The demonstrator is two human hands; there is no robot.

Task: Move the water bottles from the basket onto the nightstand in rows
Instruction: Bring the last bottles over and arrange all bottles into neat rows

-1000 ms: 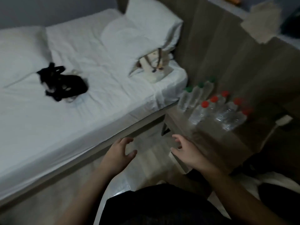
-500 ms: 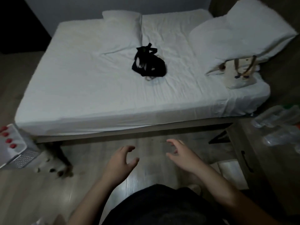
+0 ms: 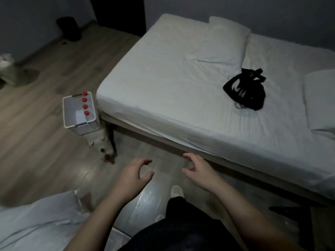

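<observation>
A white mesh basket (image 3: 67, 113) stands on the wooden floor by the bed's corner, at the left. Several red-capped water bottles (image 3: 85, 106) line its right side. My left hand (image 3: 134, 175) and my right hand (image 3: 198, 169) hover over the floor in front of me, both with loosely curled fingers and holding nothing. Both hands are well short of the basket. The nightstand is out of view.
A white bed (image 3: 208, 91) fills the right half, with a black bag (image 3: 244, 91) on it and pillows (image 3: 217, 42). A small light animal (image 3: 101, 142) stands just below the basket. White bedding (image 3: 36, 223) lies at lower left. A dark bin (image 3: 68, 28) stands far back.
My view has swung left from the nightstand with its bottles, across the bed, to the basket on the floor. Both hands stay in front of me, holding nothing.
</observation>
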